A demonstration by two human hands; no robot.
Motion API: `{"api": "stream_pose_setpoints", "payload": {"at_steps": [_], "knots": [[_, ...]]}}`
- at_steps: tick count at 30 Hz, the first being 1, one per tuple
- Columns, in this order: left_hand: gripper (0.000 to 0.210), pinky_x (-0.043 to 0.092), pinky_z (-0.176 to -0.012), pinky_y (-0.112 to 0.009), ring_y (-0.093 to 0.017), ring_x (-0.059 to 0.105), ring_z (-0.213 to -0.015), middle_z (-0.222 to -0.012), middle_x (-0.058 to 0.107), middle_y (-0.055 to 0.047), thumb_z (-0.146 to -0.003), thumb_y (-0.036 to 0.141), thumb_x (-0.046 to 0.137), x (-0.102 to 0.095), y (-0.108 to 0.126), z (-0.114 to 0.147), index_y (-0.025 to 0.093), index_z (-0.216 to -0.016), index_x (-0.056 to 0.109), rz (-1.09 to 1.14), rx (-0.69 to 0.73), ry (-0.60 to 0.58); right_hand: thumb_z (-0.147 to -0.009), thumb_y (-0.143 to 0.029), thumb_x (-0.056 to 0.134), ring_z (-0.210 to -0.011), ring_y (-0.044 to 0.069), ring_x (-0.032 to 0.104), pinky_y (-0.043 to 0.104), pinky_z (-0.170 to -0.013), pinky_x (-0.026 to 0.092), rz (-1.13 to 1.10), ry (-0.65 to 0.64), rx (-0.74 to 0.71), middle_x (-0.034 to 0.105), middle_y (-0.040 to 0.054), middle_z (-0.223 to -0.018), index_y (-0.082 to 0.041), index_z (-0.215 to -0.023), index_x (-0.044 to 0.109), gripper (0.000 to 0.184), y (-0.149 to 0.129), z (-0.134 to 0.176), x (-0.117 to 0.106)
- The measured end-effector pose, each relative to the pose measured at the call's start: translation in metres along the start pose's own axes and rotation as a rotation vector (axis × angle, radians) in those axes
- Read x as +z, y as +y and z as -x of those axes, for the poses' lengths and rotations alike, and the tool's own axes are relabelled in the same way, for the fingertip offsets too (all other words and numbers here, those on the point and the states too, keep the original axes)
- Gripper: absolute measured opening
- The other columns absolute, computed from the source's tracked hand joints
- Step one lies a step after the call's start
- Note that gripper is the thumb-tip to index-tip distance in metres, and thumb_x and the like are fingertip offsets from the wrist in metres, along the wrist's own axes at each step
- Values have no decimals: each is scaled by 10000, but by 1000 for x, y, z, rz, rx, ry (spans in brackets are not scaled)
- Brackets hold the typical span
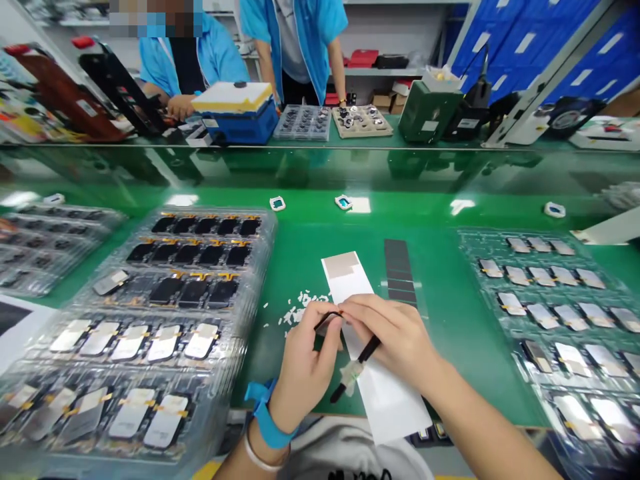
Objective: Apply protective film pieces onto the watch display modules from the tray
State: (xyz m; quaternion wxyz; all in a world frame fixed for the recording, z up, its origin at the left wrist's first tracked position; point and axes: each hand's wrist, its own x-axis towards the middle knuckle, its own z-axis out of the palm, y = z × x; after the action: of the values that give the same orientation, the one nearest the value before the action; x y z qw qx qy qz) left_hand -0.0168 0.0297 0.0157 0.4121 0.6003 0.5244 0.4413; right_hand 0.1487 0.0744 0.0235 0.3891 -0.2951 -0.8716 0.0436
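My left hand [306, 363] is closed, pinching a small dark-edged display module [327, 319] between thumb and fingers. The fingertips of my right hand [403, 340] meet the module's upper right edge. Tucked in the right palm is a slim black tool [369, 349], its lower end wrapped in pale tape; its kind is unclear. Under both hands lies a white sheet [345, 280] with a greyish patch at its far end. Small white scraps [299, 310] are scattered left of the sheet. Behind my right hand lies a dark strip [399, 263] divided into sections.
A clear tray [267, 247] of display modules stands at left, with another tray [470, 247] at right. Small white-framed pieces [277, 203] lie along the back. Beyond a raised ledge, two people in blue stand by a blue box [240, 123] and parts trays [303, 123].
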Motion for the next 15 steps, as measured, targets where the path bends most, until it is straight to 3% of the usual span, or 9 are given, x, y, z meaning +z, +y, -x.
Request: {"api": "stream_pose_setpoints", "payload": {"at_steps": [4, 11, 15], "knots": [[98, 491, -729, -372, -223, 616, -732, -738, 577, 4, -1010, 332, 460, -3, 3, -2, 295, -1021, 550, -49, -22, 0, -952, -109, 550, -781, 152, 677, 256, -658, 513, -96, -1, 102, 704, 80, -944, -129, -1029, 651, 129, -1, 1, 6], [145, 541, -719, -334, -212, 660, -773, -848, 673, -31, -997, 333, 471, 2, 7, 1, 243, -971, 582, -78, 15, -10, -931, -108, 560, -712, 113, 634, 206, -607, 460, -244, 58, 342, 668, 29, -811, -156, -892, 640, 101, -1, -6, 2], [157, 529, -574, -254, -187, 683, -702, -852, 722, -31, -951, 367, 558, -1, -16, 11, 228, -983, 624, -157, 95, -23, -835, -99, 698, -706, 75, 651, 143, -615, 463, -212, -3, 414, 703, -16, -786, -160, -838, 667, 68, 2, -9, 5]]}}
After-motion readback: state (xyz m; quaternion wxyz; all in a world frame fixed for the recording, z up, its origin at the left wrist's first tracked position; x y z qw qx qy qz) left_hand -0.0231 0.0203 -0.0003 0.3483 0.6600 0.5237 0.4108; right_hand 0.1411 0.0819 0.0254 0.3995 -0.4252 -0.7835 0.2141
